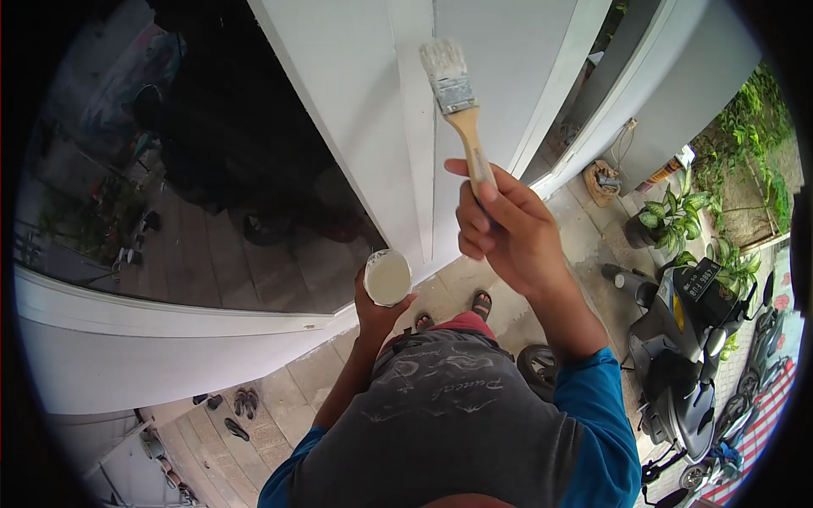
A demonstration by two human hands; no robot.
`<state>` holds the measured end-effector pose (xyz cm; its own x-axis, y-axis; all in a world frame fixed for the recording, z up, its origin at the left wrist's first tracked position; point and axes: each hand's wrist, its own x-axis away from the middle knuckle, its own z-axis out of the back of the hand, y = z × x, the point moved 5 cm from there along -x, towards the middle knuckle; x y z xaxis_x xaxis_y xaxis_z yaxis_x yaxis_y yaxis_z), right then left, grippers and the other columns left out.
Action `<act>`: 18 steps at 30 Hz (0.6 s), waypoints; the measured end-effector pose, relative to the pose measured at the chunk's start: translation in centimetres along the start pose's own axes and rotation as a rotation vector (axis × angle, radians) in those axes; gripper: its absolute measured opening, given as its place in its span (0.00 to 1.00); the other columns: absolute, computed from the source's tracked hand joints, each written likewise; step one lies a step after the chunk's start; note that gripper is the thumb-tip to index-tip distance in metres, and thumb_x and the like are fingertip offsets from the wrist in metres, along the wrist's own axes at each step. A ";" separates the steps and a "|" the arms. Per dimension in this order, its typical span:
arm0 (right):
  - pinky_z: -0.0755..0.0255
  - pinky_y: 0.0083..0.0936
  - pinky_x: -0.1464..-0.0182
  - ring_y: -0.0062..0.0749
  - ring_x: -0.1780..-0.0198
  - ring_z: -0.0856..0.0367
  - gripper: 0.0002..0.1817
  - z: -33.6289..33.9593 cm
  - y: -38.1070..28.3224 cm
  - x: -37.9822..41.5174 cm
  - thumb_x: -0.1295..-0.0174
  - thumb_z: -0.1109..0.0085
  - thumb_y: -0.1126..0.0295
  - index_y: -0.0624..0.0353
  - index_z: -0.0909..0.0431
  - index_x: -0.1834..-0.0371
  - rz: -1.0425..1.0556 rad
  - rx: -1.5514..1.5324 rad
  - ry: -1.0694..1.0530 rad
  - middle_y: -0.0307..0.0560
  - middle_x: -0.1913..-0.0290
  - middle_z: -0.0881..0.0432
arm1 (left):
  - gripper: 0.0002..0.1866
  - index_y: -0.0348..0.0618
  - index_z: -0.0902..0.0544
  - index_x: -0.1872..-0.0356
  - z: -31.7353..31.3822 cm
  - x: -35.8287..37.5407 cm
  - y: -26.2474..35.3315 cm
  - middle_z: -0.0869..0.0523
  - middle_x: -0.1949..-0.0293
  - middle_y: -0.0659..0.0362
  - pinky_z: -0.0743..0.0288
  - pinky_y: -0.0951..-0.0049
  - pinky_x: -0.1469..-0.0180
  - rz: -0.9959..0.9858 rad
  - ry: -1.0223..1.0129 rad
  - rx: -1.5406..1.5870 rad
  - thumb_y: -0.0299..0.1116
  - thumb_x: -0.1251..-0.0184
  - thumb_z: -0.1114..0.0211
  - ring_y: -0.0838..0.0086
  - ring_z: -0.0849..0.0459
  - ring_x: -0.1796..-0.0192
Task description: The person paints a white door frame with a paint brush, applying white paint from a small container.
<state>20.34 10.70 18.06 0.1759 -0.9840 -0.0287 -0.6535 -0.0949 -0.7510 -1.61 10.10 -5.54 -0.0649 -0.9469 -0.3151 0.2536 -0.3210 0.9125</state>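
Observation:
A paintbrush (465, 127) with a wooden handle and whitish paint on its bristles is held up by my right hand (506, 220), fingers closed round the handle. Its bristles are over the white wall panel (500, 51); whether they touch it I cannot tell. Lower and to the left, my left hand (379, 309) grips a round cup of pale paint (389, 278), its open top facing up. The cup is beside the corner of the dark glass pane (229, 178).
Parked motorbikes (682, 372) stand on the right, near potted plants (675, 212). A woven bag (602, 183) sits against the wall. Loose sandals (246, 403) lie on the tiled floor (288, 398) at the lower left.

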 end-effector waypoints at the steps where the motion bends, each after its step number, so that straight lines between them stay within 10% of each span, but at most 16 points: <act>1: 0.38 0.20 0.69 0.18 0.74 0.40 0.22 1.2 0.7 -1.0 0.23 0.55 0.61 0.66 0.31 0.35 0.009 0.063 0.014 0.34 0.73 0.36 | 0.52 0.37 0.38 0.33 0.0 0.0 0.0 0.22 0.43 0.49 0.26 0.63 0.40 -0.013 0.000 -0.024 0.32 0.61 0.14 0.63 0.20 0.41; 13: 0.32 0.25 0.68 0.21 0.76 0.36 0.17 20.9 23.4 1.6 0.24 0.54 0.65 0.67 0.28 0.43 -0.415 0.041 0.297 0.35 0.75 0.33 | 0.52 0.37 0.37 0.34 0.6 0.1 -0.2 0.21 0.44 0.51 0.25 0.64 0.40 -0.017 0.025 0.024 0.30 0.61 0.14 0.65 0.20 0.42; 18: 0.33 0.24 0.68 0.22 0.76 0.36 0.18 19.8 22.6 1.9 0.25 0.53 0.64 0.68 0.30 0.42 -0.450 0.002 0.439 0.35 0.75 0.32 | 0.52 0.36 0.38 0.34 0.4 -0.2 -0.2 0.21 0.43 0.50 0.26 0.64 0.40 -0.021 0.006 0.044 0.30 0.61 0.14 0.65 0.19 0.42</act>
<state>20.47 9.65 -12.00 0.1141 -0.8180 0.5638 -0.5845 -0.5142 -0.6276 -2.04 10.36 -5.58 -0.0637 -0.9396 -0.3362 0.2094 -0.3420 0.9161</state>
